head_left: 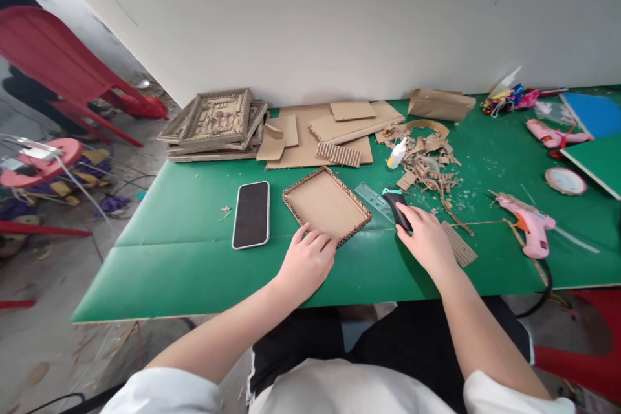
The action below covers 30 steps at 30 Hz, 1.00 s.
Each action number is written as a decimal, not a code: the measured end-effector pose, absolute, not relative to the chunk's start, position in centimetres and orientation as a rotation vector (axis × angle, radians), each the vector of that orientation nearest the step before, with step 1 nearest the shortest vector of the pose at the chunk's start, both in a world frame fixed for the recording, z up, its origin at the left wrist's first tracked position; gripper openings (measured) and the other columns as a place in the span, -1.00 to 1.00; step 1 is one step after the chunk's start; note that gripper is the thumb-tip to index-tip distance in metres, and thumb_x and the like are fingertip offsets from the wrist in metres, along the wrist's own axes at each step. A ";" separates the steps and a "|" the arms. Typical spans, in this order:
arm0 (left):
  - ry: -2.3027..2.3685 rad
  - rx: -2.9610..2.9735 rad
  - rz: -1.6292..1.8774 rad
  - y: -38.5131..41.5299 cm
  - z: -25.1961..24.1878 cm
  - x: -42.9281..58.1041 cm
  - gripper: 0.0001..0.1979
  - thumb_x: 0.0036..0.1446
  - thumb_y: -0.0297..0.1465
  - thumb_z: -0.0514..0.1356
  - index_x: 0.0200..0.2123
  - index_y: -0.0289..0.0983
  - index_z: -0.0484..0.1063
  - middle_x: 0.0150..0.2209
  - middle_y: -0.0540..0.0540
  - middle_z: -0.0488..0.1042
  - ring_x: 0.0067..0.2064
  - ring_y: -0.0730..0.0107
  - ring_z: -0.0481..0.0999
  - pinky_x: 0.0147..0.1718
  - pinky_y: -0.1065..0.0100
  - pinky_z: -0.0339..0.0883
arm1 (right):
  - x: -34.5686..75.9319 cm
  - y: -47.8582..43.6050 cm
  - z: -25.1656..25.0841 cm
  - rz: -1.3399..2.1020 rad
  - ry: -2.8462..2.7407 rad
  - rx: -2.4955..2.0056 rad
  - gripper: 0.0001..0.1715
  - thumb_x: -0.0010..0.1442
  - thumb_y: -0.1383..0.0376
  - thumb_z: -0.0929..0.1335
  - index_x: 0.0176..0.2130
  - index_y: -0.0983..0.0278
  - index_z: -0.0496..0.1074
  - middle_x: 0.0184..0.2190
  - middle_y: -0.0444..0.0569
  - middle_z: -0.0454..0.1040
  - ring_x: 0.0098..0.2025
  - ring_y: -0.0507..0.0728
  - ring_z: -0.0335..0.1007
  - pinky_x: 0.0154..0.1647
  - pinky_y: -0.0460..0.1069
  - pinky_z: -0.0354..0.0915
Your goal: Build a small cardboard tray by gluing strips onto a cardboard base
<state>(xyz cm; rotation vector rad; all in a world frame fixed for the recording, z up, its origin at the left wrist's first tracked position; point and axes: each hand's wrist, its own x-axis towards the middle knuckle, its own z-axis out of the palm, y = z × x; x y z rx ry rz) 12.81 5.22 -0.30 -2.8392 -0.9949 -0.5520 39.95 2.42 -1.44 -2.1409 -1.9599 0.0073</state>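
Observation:
A shallow cardboard tray (324, 202) with a corrugated rim lies at an angle on the green table. My left hand (308, 260) is at its near edge, fingers bent over the rim and the thumb mostly hidden. To the right, my right hand (427, 238) is closed around a black and teal utility knife (402, 208). Beneath the knife and beside the tray is a clear ruler (372, 199), partly covered. A strip of corrugated cardboard (458, 244) lies just right of my right hand.
A phone (251, 215) lies left of the tray. Stacked cardboard panels (218, 119), loose sheets (301, 136), a glue bottle (396, 154) and scraps (431, 165) sit behind. Rightward are a pink glue gun (528, 223) with a cord and a tape roll (565, 180).

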 end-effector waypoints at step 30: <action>-1.723 -2.539 -1.284 20.8 9.8 12.1 -0.79 0.18 -0.27 0.11 -0.41 -0.23 0.45 -0.45 0.04 0.54 -0.39 0.45 0.48 -0.28 0.41 0.30 | 37.0 0.8 13.6 0.945 -1.912 -0.558 -0.67 0.31 0.20 0.20 -0.47 0.19 0.32 -0.50 -0.12 0.49 -0.37 0.05 0.45 -0.27 0.00 0.41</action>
